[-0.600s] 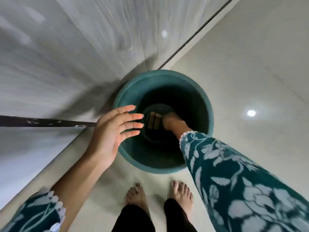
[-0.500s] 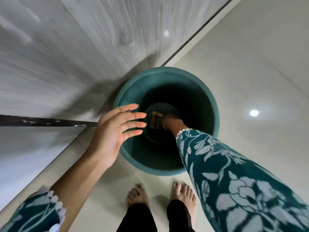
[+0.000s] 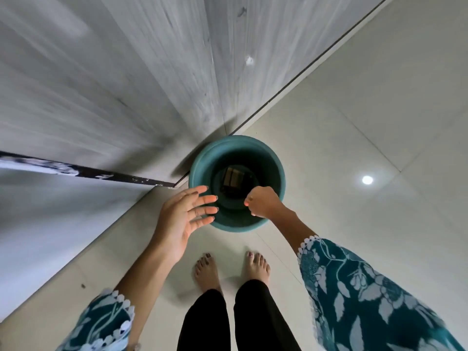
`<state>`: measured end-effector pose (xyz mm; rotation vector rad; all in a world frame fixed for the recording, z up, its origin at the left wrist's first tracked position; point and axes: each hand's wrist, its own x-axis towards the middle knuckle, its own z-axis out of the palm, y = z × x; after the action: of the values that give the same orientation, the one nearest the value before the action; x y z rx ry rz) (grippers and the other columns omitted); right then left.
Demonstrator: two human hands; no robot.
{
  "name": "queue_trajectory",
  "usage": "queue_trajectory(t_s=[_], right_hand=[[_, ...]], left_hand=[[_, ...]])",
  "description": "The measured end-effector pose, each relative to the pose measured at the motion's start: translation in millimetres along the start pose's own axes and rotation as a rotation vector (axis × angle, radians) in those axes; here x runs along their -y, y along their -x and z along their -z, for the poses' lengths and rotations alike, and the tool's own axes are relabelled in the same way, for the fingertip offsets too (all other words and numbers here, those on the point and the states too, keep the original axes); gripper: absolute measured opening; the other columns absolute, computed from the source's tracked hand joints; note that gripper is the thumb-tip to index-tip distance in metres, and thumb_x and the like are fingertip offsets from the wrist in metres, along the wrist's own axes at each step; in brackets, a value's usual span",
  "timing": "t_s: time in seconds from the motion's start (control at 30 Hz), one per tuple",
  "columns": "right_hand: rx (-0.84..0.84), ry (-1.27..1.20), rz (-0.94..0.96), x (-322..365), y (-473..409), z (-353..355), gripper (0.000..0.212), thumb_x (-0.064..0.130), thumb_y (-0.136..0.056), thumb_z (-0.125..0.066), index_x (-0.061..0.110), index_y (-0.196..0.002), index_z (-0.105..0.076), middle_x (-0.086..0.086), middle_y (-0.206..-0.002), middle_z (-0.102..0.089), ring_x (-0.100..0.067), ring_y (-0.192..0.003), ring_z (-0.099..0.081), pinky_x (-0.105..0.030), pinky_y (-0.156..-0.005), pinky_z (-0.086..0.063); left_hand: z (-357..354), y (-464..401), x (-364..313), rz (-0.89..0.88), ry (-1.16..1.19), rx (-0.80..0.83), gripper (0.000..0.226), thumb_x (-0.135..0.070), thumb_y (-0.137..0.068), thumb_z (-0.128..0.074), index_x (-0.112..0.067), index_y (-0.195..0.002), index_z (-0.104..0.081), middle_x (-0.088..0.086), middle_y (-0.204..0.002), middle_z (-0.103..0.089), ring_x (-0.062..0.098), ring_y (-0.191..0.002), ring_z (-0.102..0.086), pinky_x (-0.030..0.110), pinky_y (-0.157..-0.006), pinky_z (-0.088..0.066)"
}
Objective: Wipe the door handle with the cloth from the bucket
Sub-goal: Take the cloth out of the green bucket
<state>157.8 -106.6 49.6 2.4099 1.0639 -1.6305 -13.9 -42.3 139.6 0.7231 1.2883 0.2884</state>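
Note:
A teal bucket (image 3: 202, 171) stands on the floor against the grey wood-grain door (image 3: 152, 84). A dark checked cloth (image 3: 233, 177) shows inside the bucket. My right hand (image 3: 263, 205) is a closed fist over the bucket's near rim. The cloth's edge runs toward its fingers, so it appears to grip the cloth. My left hand (image 3: 182, 219) hovers open beside the bucket's left rim, fingers spread, touching nothing. No door handle is in view.
A dark strip (image 3: 101, 172) runs from the left edge to the bucket, along the door's edge. A pale wall (image 3: 50, 224) lies to the left. My bare feet (image 3: 230, 269) stand on the glossy tiled floor (image 3: 354, 122), just short of the bucket.
My right hand has come up from the bucket's bottom to rim height, closed in a fist. The camera has risen, so the bucket looks smaller. The left hand stays open beside the rim.

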Motion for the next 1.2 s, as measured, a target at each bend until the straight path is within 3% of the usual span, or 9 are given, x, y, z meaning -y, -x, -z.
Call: queue_trajectory(t_s=[0.2,0.5,0.73,0.83,0.9,1.03,1.13,1.2], right_hand=[[0.038,0.061,0.045,-4,19,-1,0.032,0.008,-0.09,-0.043,0.004,-0.111,-0.067,-0.016,-0.114,-0.068,-0.031,-0.103,-0.063,-0.039,-0.093,-0.051],[-0.223,0.2,0.024,10,-142,-30,0.038,0.013,-0.09,-0.048,0.002,-0.126,-0.056,-0.018,-0.129,-0.058,-0.036,-0.118,-0.057,-0.04,-0.092,-0.048],[-0.224,0.132,-0.111,-5,-228,-68,0.036,0.023,-0.096,-0.043,0.006,-0.123,-0.061,-0.014,-0.133,-0.058,-0.028,-0.125,-0.053,-0.035,-0.1,-0.043],[-0.135,0.038,-0.093,-5,-208,-66,0.03,0.015,-0.095,-0.045,0.011,-0.11,-0.07,-0.011,-0.122,-0.066,-0.026,-0.116,-0.06,-0.03,-0.095,-0.046],[-0.143,0.101,-0.062,1,-177,-57,0.031,0.013,-0.092,-0.047,0.011,-0.115,-0.067,-0.012,-0.126,-0.063,-0.029,-0.117,-0.059,-0.033,-0.094,-0.046],[-0.138,0.067,0.014,20,-81,-18,0.031,0.031,-0.083,-0.057,0.007,-0.101,-0.068,-0.014,-0.11,-0.068,-0.032,-0.102,-0.062,-0.03,-0.075,-0.045],[-0.084,-0.272,0.098,34,7,22,0.024,0.03,-0.081,-0.059,0.009,-0.09,-0.068,-0.01,-0.1,-0.07,-0.031,-0.1,-0.063,-0.034,-0.087,-0.047],[-0.015,-0.634,0.171,52,78,49,0.022,0.019,-0.08,-0.059,0.007,-0.097,-0.068,-0.012,-0.103,-0.071,-0.03,-0.1,-0.065,-0.043,-0.095,-0.05]], left_hand=[[4,20,9,0.01,0.032,-0.019,0.025,-0.011,-0.097,-0.039,-0.008,-0.11,-0.06,0.007,-0.084,-0.075,0.021,-0.068,-0.069,0.036,-0.069,-0.052],[27,-69,54,-0.17,0.099,0.05,0.025,-0.008,-0.095,-0.039,-0.012,-0.104,-0.063,0.01,-0.089,-0.075,0.021,-0.073,-0.07,0.03,-0.066,-0.058],[47,-119,78,-0.252,0.081,0.058,0.025,-0.013,-0.088,-0.045,-0.012,-0.105,-0.063,0.012,-0.092,-0.074,0.022,-0.075,-0.07,0.029,-0.065,-0.058],[51,-107,70,-0.224,0.077,0.023,0.023,-0.011,-0.091,-0.043,-0.013,-0.101,-0.064,0.012,-0.091,-0.074,0.022,-0.074,-0.069,0.028,-0.064,-0.058],[52,-89,60,-0.184,0.066,-0.011,0.024,-0.01,-0.094,-0.041,-0.014,-0.1,-0.064,0.011,-0.09,-0.074,0.021,-0.073,-0.069,0.028,-0.063,-0.057],[48,-30,19,-0.115,0.047,-0.079,0.021,-0.01,-0.094,-0.045,-0.015,-0.1,-0.064,0.005,-0.085,-0.075,0.019,-0.072,-0.069,0.029,-0.066,-0.054],[44,19,-17,-0.058,0.067,-0.106,0.018,-0.007,-0.091,-0.05,-0.015,-0.095,-0.066,0.007,-0.091,-0.071,0.022,-0.081,-0.065,0.036,-0.075,-0.052],[38,58,-44,-0.008,0.08,-0.112,0.016,-0.008,-0.092,-0.052,-0.017,-0.094,-0.066,0.009,-0.1,-0.065,0.025,-0.092,-0.059,0.042,-0.085,-0.049]])
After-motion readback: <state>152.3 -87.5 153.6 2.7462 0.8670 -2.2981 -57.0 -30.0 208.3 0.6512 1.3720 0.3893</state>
